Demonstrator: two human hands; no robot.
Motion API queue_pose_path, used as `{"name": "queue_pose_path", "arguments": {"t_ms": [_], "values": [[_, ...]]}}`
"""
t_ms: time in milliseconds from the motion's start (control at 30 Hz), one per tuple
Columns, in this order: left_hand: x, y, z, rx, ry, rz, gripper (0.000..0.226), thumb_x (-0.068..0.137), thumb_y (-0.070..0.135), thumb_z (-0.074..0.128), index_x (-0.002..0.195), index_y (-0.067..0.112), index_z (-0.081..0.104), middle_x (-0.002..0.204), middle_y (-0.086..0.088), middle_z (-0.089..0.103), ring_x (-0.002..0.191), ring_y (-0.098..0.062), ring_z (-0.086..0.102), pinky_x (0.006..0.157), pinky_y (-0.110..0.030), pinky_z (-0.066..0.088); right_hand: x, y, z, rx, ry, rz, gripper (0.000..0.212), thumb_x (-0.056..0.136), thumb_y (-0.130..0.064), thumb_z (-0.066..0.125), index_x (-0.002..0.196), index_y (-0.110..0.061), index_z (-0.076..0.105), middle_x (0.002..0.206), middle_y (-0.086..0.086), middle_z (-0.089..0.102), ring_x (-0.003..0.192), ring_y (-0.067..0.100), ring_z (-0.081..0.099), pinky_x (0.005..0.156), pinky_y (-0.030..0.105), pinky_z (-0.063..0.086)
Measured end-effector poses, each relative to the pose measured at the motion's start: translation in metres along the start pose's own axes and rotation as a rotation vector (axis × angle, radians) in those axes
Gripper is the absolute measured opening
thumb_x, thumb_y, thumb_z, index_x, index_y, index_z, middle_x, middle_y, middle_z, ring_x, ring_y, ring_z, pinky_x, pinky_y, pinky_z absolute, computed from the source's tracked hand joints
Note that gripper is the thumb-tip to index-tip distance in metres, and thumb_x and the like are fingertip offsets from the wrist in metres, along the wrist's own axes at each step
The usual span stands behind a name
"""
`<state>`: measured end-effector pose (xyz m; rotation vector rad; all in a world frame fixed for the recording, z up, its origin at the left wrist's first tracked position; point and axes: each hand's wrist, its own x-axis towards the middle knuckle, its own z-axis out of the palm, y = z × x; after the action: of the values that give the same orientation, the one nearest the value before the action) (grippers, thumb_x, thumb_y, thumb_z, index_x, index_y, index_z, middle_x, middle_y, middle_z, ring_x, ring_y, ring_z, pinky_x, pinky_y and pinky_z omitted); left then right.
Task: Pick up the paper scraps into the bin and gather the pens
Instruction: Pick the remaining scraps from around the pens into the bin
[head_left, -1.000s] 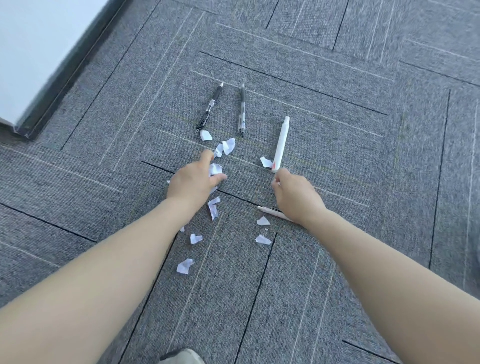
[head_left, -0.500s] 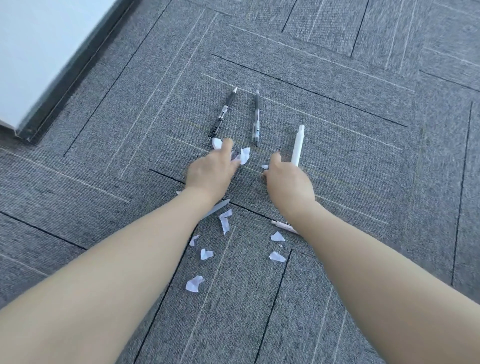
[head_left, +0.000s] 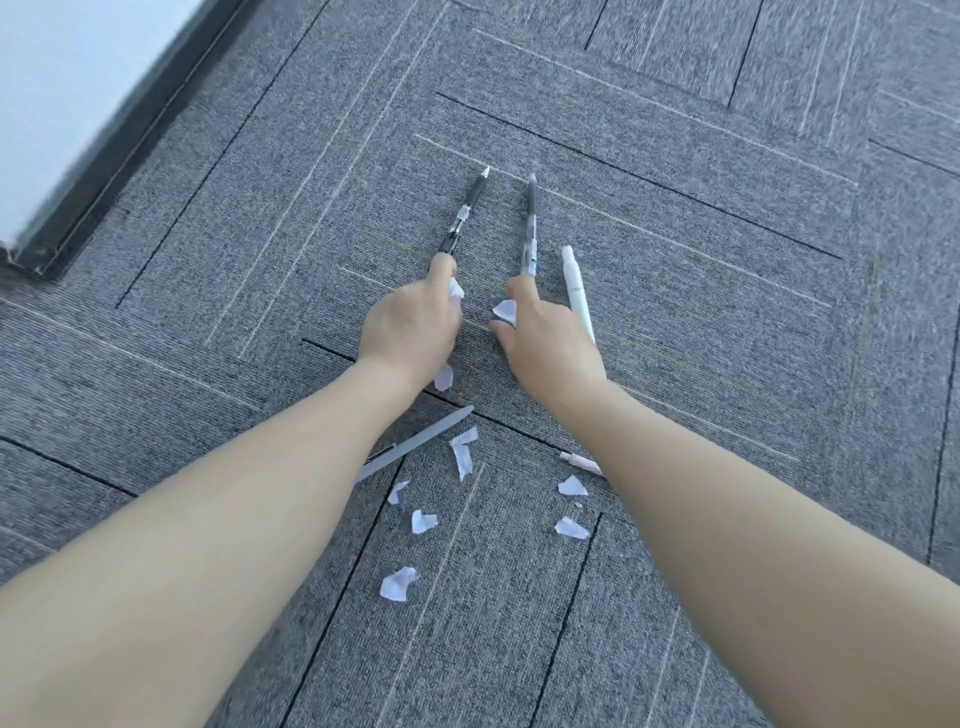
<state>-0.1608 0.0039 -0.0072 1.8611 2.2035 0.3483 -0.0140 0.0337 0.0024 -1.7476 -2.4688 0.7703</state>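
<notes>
1. Setting. Both hands reach forward over a grey carpet (head_left: 727, 364). Five pens lie on it: a black pen (head_left: 464, 215), a clear pen (head_left: 530, 228) and a white pen (head_left: 575, 283) beyond the hands, a grey pen (head_left: 415, 441) under the left forearm, and a second white pen (head_left: 579, 460) part-hidden by the right forearm. No bin is in view.

2. Left hand (head_left: 410, 332). The fingers are curled narrow around a paper scrap (head_left: 455, 289), whose white edge shows at the fingertips. The forefinger tip lies at, perhaps touching, the near end of the black pen.

3. Right hand (head_left: 545, 338). Thumb and forefinger pinch closed on a second scrap (head_left: 505, 310). The forefinger tip reaches to the near end of the clear pen; contact cannot be confirmed. The white pen lies just beside the hand's outer edge.

4. Remaining scraps. One scrap (head_left: 443, 376) lies by the left wrist; six more are scattered nearer the body, including a folded strip (head_left: 462, 453) and the nearest large scrap (head_left: 397, 583). Judged so, the collecting is at an early stage.

5. Risks.
   a. Scraps are light; a loose pinch or a quick lift could drop one back on the carpet.
   b. Fingertips so near the pen ends could nudge or roll the pens apart, making them harder to gather.
   c. Forearms passing low over the near scraps may sweep or hide them, so some could be missed.
   d. With the bin unseen, a long carry with full hands invites spills.
</notes>
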Motion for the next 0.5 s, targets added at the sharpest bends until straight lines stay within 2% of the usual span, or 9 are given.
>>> {"name": "queue_pose_path", "arguments": {"t_ms": [100,167,233,333,400,467,500], "values": [[0.005,0.0,0.006,0.098,-0.031,0.05,0.024,0.1,0.031,0.04,0.108,0.009,0.044,0.084,-0.015,0.067,0.07,-0.036,0.064,0.05,-0.035,0.032,0.007,-0.003,-0.004,-0.044,-0.036,0.022,0.019,0.101,-0.025,0.046,0.113,-0.01,0.042,0.081,0.015,0.063,0.071,0.033,0.06,0.054,0.042,0.051],[0.006,0.001,0.007,0.151,-0.04,0.057,0.024,0.101,0.03,0.037,0.103,0.009,0.048,0.087,-0.015,0.066,0.074,-0.036,0.066,0.052,-0.035,0.033,0.009,-0.003,-0.008,-0.01,-0.05,0.049,0.016,0.101,-0.024,0.044,0.107,-0.009,0.046,0.084,0.014,0.064,0.072,0.032,0.061,0.056,0.04,0.051],[0.004,0.0,0.006,0.158,-0.047,0.052,0.024,0.101,0.026,0.034,0.1,0.008,0.049,0.085,-0.014,0.065,0.07,-0.034,0.064,0.052,-0.034,0.034,0.005,0.001,-0.014,0.123,0.008,0.113,0.02,0.101,-0.026,0.04,0.101,-0.008,0.05,0.081,0.011,0.063,0.066,0.028,0.057,0.055,0.037,0.047],[-0.001,-0.004,0.003,0.041,-0.029,0.014,0.021,0.1,0.025,0.036,0.097,0.006,0.045,0.072,-0.011,0.058,0.058,-0.028,0.049,0.049,-0.032,0.03,-0.009,0.016,-0.028,0.305,0.14,0.224,0.023,0.1,-0.026,0.038,0.088,-0.01,0.049,0.074,0.01,0.061,0.062,0.028,0.059,0.051,0.036,0.045],[-0.004,-0.003,0.002,0.031,-0.008,-0.002,0.024,0.1,0.03,0.038,0.106,0.007,0.041,0.068,-0.006,0.052,0.055,-0.026,0.046,0.046,-0.031,0.029,-0.018,0.025,-0.03,0.269,0.109,0.239,0.017,0.1,-0.025,0.04,0.091,-0.012,0.046,0.074,0.008,0.059,0.065,0.029,0.06,0.051,0.036,0.046],[-0.003,0.002,0.0,0.057,-0.039,-0.006,0.029,0.1,0.034,0.04,0.115,0.01,0.039,0.07,-0.003,0.051,0.056,-0.026,0.047,0.047,-0.031,0.032,-0.023,0.026,-0.027,0.186,0.026,0.186,0.008,0.099,-0.021,0.043,0.103,-0.015,0.043,0.076,0.009,0.059,0.063,0.029,0.06,0.052,0.037,0.048],[0.0,0.003,0.0,0.077,-0.065,0.0,0.028,0.1,0.035,0.039,0.114,0.01,0.039,0.071,-0.003,0.051,0.057,-0.026,0.047,0.049,-0.032,0.034,-0.024,0.024,-0.024,0.154,-0.004,0.156,0.011,0.099,-0.021,0.045,0.108,-0.016,0.042,0.077,0.01,0.06,0.063,0.029,0.06,0.053,0.038,0.05]]}}
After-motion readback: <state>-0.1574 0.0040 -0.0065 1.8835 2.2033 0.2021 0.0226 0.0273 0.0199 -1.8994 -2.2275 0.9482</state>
